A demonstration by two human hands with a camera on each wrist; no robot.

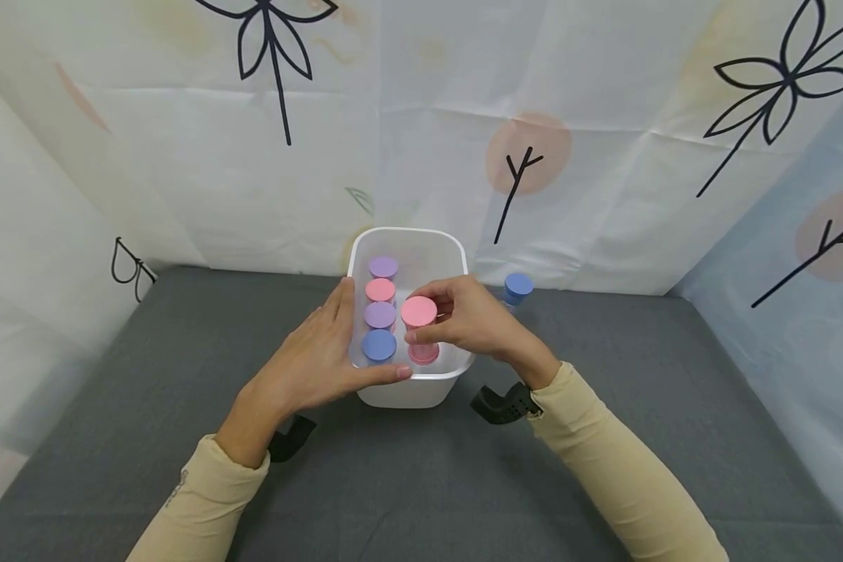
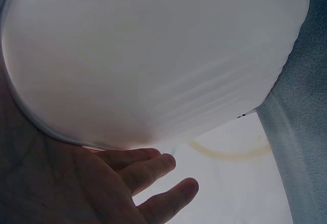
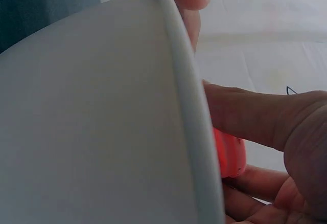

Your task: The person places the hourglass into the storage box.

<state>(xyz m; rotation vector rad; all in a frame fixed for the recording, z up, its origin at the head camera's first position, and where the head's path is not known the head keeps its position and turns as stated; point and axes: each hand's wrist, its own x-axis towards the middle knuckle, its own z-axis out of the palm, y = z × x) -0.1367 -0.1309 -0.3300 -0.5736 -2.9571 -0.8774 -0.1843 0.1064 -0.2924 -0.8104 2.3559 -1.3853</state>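
Note:
A white plastic bin (image 1: 409,394) stands on the grey cloth. My left hand (image 1: 316,355) rests against its left side, fingers straight along the outer wall and thumb over the near rim. In the left wrist view, the left fingers (image 2: 145,170) lie relaxed beside the wall. My right hand (image 1: 474,316) pinches a small pink-lidded jar (image 1: 419,311) between thumb and fingers, over the bin's right half; more pink (image 1: 424,355) shows just below it. The right wrist view shows the jar's pink lid (image 3: 232,155) partly hidden by the rim.
Along the bin's left side stand jars with a purple lid (image 1: 383,268), a pink lid (image 1: 380,290), another purple lid (image 1: 380,315) and a blue lid (image 1: 378,345). Outside, behind the right hand, is another blue-lidded jar (image 1: 517,287). Patterned white cloth (image 1: 421,156) hangs behind.

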